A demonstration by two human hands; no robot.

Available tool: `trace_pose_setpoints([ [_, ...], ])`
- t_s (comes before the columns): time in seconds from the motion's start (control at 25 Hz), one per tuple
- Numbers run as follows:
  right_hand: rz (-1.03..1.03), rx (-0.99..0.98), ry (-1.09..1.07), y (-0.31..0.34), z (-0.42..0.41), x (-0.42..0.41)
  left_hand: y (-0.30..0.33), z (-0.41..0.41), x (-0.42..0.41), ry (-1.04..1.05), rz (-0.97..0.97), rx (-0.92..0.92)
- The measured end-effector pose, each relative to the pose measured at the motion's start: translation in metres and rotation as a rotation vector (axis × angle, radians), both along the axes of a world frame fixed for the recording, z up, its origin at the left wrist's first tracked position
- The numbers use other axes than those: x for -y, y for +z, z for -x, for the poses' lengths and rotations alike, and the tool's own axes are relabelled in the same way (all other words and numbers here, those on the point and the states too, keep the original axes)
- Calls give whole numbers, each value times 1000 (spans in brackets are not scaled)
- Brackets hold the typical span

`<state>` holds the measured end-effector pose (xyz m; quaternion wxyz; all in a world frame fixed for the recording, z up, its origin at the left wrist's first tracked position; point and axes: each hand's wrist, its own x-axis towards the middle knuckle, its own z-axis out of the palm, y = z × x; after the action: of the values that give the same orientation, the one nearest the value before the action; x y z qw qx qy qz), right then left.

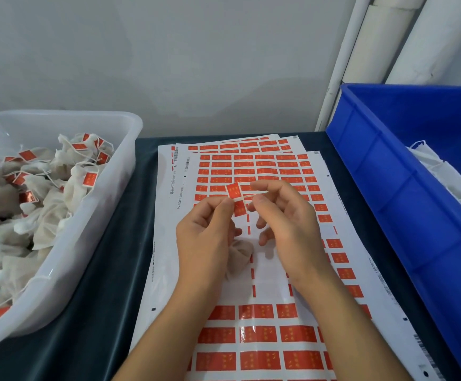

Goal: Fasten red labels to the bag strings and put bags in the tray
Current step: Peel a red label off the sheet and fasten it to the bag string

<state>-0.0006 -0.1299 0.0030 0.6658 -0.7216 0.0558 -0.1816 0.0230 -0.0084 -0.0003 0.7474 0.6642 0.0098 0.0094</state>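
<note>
Red label (234, 191) pinched by left hand (206, 229), right hand (284, 215) pinching string (247, 196); bag (239, 257) hanging below, over sheets (265, 336)

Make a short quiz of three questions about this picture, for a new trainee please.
1. True or false: the left hand pinches the red label.
2. Labelled bags lie in which container? A) white tray B) blue bin
3. What lies under both hands, on the label sheets?

Key:
1. True; the right hand holds the string beside it.
2. A.
3. A small bag.
</note>
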Motion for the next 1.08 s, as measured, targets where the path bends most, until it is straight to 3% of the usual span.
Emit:
trace_pose_setpoints([
  [0.2,62,18,52,1,-1,-2,0,0,0,-17,-6,11],
  [0.52,139,41,-54,1,-1,-1,-1,2,0,-33,-80,116],
  [0.88,74,-8,-120,-1,-1,3,1,8,-1,14,-222,228],
  [1.08,14,-64,-53,2,-1,12,4,3,-12,-55,-344,454],
])
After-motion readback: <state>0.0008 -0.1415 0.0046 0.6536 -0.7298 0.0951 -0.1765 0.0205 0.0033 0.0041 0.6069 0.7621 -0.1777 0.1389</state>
